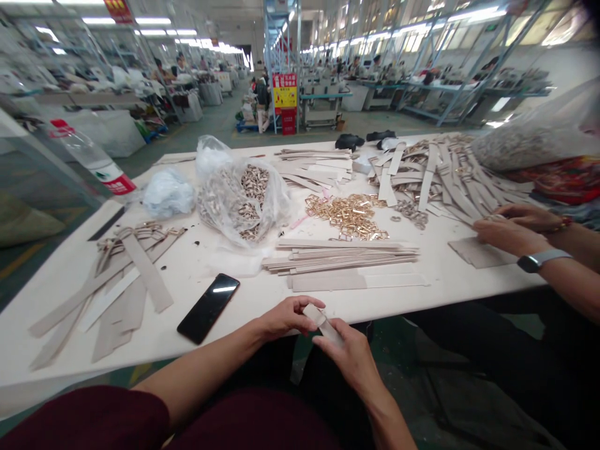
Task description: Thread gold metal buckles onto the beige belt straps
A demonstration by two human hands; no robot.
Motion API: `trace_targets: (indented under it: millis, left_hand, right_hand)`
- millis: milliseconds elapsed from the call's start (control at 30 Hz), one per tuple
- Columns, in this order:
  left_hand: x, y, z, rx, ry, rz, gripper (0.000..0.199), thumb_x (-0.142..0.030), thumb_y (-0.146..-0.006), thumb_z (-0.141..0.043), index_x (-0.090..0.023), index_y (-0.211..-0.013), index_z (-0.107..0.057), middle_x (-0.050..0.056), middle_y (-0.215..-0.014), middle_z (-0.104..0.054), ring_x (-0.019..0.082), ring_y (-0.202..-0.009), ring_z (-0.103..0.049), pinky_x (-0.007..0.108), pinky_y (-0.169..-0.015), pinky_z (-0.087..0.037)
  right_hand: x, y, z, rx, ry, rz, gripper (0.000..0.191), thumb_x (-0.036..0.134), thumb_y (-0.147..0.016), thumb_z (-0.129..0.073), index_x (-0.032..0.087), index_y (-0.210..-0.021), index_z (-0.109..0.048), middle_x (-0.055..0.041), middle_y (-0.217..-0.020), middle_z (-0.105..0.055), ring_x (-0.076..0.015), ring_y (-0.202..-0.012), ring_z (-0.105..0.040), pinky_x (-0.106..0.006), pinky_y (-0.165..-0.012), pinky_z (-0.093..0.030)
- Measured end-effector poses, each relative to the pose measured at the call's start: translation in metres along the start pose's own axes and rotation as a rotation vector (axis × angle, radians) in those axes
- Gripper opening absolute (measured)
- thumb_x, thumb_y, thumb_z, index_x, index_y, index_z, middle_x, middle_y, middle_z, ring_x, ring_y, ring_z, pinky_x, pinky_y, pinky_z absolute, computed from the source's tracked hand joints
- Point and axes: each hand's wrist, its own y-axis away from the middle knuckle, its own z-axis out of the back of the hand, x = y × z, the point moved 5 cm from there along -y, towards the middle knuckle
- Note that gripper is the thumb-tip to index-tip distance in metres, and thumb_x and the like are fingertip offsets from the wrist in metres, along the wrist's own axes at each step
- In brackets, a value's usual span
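Observation:
My left hand [291, 315] pinches one end of a short grey-beige strap piece [323, 322] at the table's front edge. Lower down, my right hand [349, 353] grips the same piece between thumb and fingers. Just beyond my hands lies a stack of long flat straps [342, 257]. Behind that stack is a heap of gold metal buckles [349, 215]. An open clear plastic bag [244, 200] full of small beige loops stands left of the buckles.
A black phone [209, 308] lies near the front edge, with finished-looking straps [122, 281] to its left. A bottle [96, 159] leans at far left. At right, a person's hands [515, 228] work beside a strap pile [450, 175]. The white table [262, 300] spans the view.

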Motion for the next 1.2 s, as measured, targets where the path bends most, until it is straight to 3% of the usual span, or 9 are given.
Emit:
trace_targets:
  millis: [133, 200, 367, 567, 700, 800, 967, 1100, 1200]
  left_hand:
    - [-0.003, 0.001, 0.002, -0.057, 0.163, -0.001, 0.058, -0.016, -0.057, -0.079, -0.017, -0.111, -0.06, 0.003, -0.09, -0.062, 0.01, -0.069, -0.056, 0.018, -0.055, -0.044]
    - [0.001, 0.0, -0.003, -0.01, 0.217, 0.057, 0.054, -0.016, -0.057, -0.08, -0.015, -0.108, -0.063, 0.003, -0.088, -0.062, 0.01, -0.07, -0.055, 0.019, -0.057, -0.044]
    - [0.012, -0.007, -0.011, 0.055, 0.165, 0.113, 0.053, -0.021, -0.058, -0.08, -0.013, -0.108, -0.064, 0.006, -0.088, -0.063, 0.012, -0.07, -0.056, 0.02, -0.056, -0.044]
    - [-0.001, -0.022, -0.017, 0.122, -0.108, 0.022, 0.047, -0.033, -0.062, -0.078, -0.015, -0.103, -0.067, 0.004, -0.085, -0.064, 0.013, -0.072, -0.053, 0.018, -0.051, -0.039]
    - [-0.02, -0.042, -0.014, 0.213, -0.247, 0.029, 0.045, -0.039, -0.064, -0.075, -0.018, -0.103, -0.067, 0.004, -0.084, -0.064, 0.013, -0.069, -0.053, 0.018, -0.051, -0.042]
    - [-0.05, -0.074, 0.007, 0.273, -0.411, 0.039, 0.053, -0.035, -0.065, -0.074, -0.022, -0.115, -0.061, 0.005, -0.096, -0.065, 0.014, -0.072, -0.057, 0.02, -0.054, -0.047]
    - [-0.124, -0.166, 0.064, -0.234, -1.081, -0.238, 0.033, -0.026, -0.086, -0.045, -0.015, -0.113, -0.06, 0.008, -0.102, -0.064, 0.015, -0.08, -0.061, 0.024, -0.065, -0.05]
    - [-0.131, -0.234, 0.067, -0.296, -1.326, -0.231, 0.02, -0.017, -0.074, -0.059, -0.017, -0.092, -0.068, 0.007, -0.098, -0.065, 0.02, -0.093, -0.059, 0.029, -0.081, -0.047]
    - [-0.123, -0.261, 0.061, -0.295, -1.46, -0.174, 0.014, -0.012, -0.068, -0.062, -0.016, -0.08, -0.069, 0.007, -0.09, -0.067, 0.022, -0.09, -0.06, 0.031, -0.079, -0.047]
  right_hand:
    - [-0.026, 0.007, -0.008, 0.172, -0.45, -0.211, 0.028, 0.038, -0.071, -0.069, 0.017, -0.088, -0.061, 0.005, -0.06, -0.053, -0.0067, -0.042, -0.041, -0.019, -0.041, -0.03]
    - [-0.033, 0.009, -0.014, 0.187, -0.612, -0.246, 0.027, 0.039, -0.071, -0.069, 0.015, -0.078, -0.059, 0.0076, -0.051, -0.045, -0.0039, -0.037, -0.034, -0.018, -0.037, -0.023]
    - [-0.032, -0.003, -0.03, 0.171, -0.879, -0.257, 0.036, 0.046, -0.069, -0.072, 0.015, -0.079, -0.057, 0.0089, -0.048, -0.042, -0.0007, -0.034, -0.024, -0.016, -0.033, -0.015]
    - [-0.036, -0.022, -0.027, 0.016, -0.941, -0.285, 0.059, 0.053, -0.071, -0.068, 0.017, -0.115, -0.051, 0.0098, -0.049, -0.042, -0.0006, -0.033, -0.022, -0.012, -0.03, -0.015]
    - [-0.045, -0.035, -0.014, -0.103, -0.941, -0.317, 0.062, 0.057, -0.067, -0.069, 0.015, -0.11, -0.055, 0.009, -0.045, -0.044, -0.0004, -0.031, -0.022, -0.012, -0.028, -0.015]
    - [-0.051, -0.045, -0.002, -0.207, -0.986, -0.353, 0.051, 0.056, -0.062, -0.073, 0.016, -0.092, -0.061, 0.0072, -0.047, -0.048, 0.0006, -0.031, -0.022, -0.012, -0.028, -0.014]
    - [-0.063, -0.053, 0.003, -0.274, -1.041, -0.423, 0.046, 0.055, -0.057, -0.077, 0.017, -0.08, -0.061, 0.009, -0.046, -0.043, 0.0006, -0.031, -0.023, -0.012, -0.029, -0.014]
    - [-0.065, -0.053, -0.003, -0.27, -1.04, -0.429, 0.05, 0.059, -0.056, -0.075, 0.017, -0.077, -0.06, 0.0085, -0.046, -0.044, 0.0008, -0.03, -0.022, -0.012, -0.028, -0.013]
    - [-0.064, -0.052, -0.004, -0.298, -1.017, -0.416, 0.051, 0.061, -0.058, -0.073, 0.016, -0.077, -0.06, 0.0081, -0.046, -0.045, 0.0011, -0.029, -0.023, -0.012, -0.028, -0.013]
